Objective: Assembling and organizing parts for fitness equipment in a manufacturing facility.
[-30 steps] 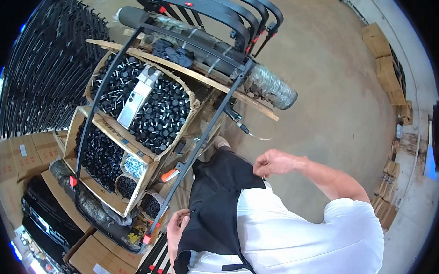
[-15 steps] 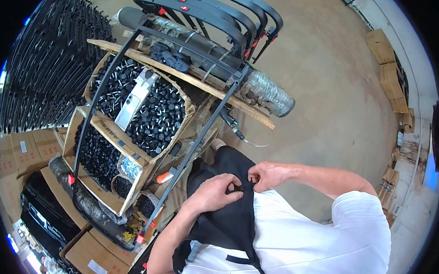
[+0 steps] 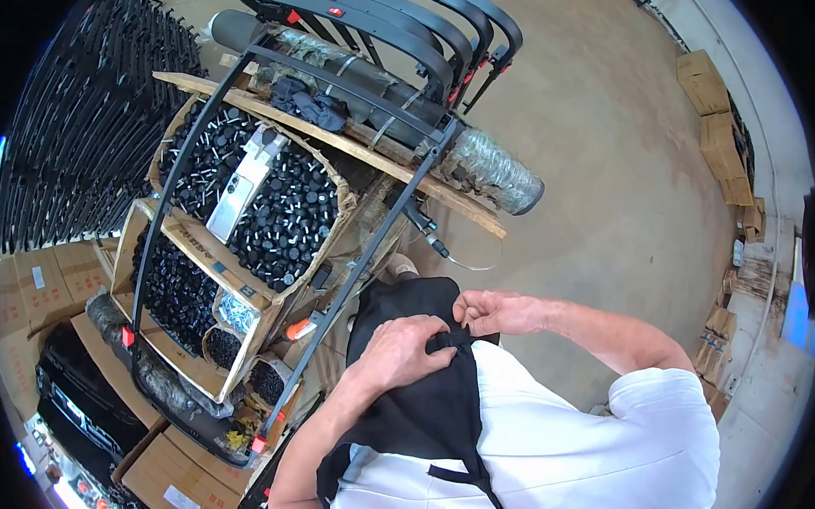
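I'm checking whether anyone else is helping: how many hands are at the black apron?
2: the left hand lies on the front of the apron, and the right hand is at its right edge. None seems hidden.

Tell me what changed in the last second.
The left hand moved up and right from the side of the black apron toward the right hand, which shifted slightly left; both now hold the apron's cloth. The silver phone still lies on the black knobs.
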`<state>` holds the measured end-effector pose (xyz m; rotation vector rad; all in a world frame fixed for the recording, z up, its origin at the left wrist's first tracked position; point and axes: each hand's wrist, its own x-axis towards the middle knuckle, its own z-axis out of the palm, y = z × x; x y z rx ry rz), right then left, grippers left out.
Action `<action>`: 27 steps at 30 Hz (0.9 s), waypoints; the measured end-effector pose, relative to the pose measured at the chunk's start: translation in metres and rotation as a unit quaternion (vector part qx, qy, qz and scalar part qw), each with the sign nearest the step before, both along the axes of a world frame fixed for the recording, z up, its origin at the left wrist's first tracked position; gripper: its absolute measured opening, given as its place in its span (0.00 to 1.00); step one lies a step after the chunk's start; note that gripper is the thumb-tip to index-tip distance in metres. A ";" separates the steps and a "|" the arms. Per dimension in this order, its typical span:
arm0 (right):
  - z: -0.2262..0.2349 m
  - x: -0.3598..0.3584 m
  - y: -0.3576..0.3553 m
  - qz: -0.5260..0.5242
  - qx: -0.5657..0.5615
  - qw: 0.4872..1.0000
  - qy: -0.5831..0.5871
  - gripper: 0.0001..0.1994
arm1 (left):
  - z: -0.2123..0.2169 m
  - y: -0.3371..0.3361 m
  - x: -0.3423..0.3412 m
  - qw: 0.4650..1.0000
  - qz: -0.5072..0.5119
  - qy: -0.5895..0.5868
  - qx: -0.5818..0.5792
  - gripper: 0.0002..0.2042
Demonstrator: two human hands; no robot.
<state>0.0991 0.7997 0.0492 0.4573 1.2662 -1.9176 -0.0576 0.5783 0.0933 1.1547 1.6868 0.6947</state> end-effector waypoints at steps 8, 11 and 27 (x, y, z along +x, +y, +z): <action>0.026 -0.029 -0.010 0.189 0.124 0.974 0.025 0.09 | 0.003 -0.020 -0.014 0.992 0.095 -0.058 -0.056 0.18; 0.014 -0.021 -0.007 0.094 0.048 0.994 0.000 0.10 | 0.007 -0.039 -0.026 0.984 0.128 -0.084 -0.086 0.18; 0.011 -0.041 0.005 0.253 0.147 0.956 -0.009 0.12 | -0.026 -0.143 -0.013 0.889 0.363 -0.280 -0.010 0.15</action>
